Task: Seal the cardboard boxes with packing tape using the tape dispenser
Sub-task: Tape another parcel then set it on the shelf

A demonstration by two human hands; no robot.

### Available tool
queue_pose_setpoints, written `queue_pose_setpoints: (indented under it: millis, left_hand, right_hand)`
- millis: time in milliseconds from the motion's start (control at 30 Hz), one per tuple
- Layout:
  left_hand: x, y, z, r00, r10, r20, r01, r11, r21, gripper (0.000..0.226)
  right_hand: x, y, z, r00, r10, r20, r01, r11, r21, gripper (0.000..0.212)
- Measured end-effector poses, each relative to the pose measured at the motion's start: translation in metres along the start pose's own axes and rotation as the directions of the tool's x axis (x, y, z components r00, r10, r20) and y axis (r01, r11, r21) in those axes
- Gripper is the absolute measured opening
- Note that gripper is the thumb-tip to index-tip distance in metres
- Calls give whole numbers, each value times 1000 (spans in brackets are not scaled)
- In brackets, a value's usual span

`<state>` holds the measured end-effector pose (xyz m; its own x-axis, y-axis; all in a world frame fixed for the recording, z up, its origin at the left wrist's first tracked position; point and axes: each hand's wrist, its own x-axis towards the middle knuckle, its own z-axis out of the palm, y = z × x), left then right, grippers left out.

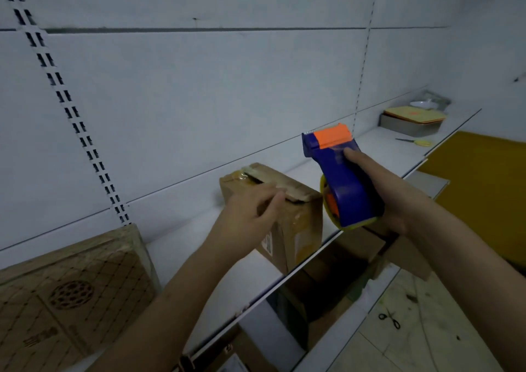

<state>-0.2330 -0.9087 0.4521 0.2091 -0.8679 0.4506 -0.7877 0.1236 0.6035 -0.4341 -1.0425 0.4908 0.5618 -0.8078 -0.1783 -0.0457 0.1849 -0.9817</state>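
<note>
At centre frame on the white shelf (381,147), my left hand (250,215) rests loosely curled fingers on the small cardboard box (290,218), while my right hand (390,198) grips the blue tape dispenser (338,178) just right of it

Probably a shop stockroom: slotted wall uprights (61,95), white shelf (378,147).

Both forearms are extended forward.
The left hand (250,215) is laid on the box (287,223), fingers loosely bent; the dispenser (341,181) is gripped by the right hand (381,189), forefinger extended.
</note>
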Motion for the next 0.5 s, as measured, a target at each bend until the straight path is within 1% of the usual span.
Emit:
queue_pose_setpoints:
  millis: [33,67,100,133,167,200,233,267,333,367,433,500]
  left_hand:
    - [0,-5,-4,1000,3,-14,-3,1000,29,30]
    - [1,-10,-7,998,20,-58,-15,997,81,30]
    - [0,-13,-10,989,67,-133,-48,989,140,31]
    - [0,-10,-13,965,140,-224,-100,978,184,32]
    - [1,-5,-15,925,228,-303,-167,962,215,34]
    - [2,5,-17,883,314,-349,-240,941,240,37]
    - [5,15,-17,852,387,-353,-307,915,261,42]
    - [8,26,-17,841,436,-320,-358,892,275,49]
    - [19,41,-13,850,476,-224,-403,863,305,61]
    - [25,44,-12,852,484,-198,-407,852,329,64]
    - [34,44,-9,850,495,-179,-403,831,385,62]
    - [39,40,-7,824,536,-186,-419,796,437,50]
  right_hand:
    - [-6,-2,-2,1000,5,-11,-6,999,-37,64]
    - [-11,-3,-4,1000,7,-26,-9,998,-67,62]
    - [-16,-4,-5,999,13,-30,-16,996,-89,61]
    - [-20,-5,-6,999,22,-32,-26,994,-110,61]
    - [-24,-7,-4,999,32,-27,-35,992,-124,60]
    - [-27,-8,-3,999,36,-24,-39,990,-139,60]
    - [-29,-11,0,999,36,-21,-39,988,-151,60]
    - [-31,-13,3,999,33,-20,-36,985,-170,59]
    - [-35,-16,10,999,22,-27,-28,975,-219,60]
    - [-36,-17,14,999,14,-37,-23,968,-250,61]
    - [-37,-19,19,999,7,-41,-19,951,-309,67]
    - [-35,-18,21,999,18,-28,-26,942,-335,72]
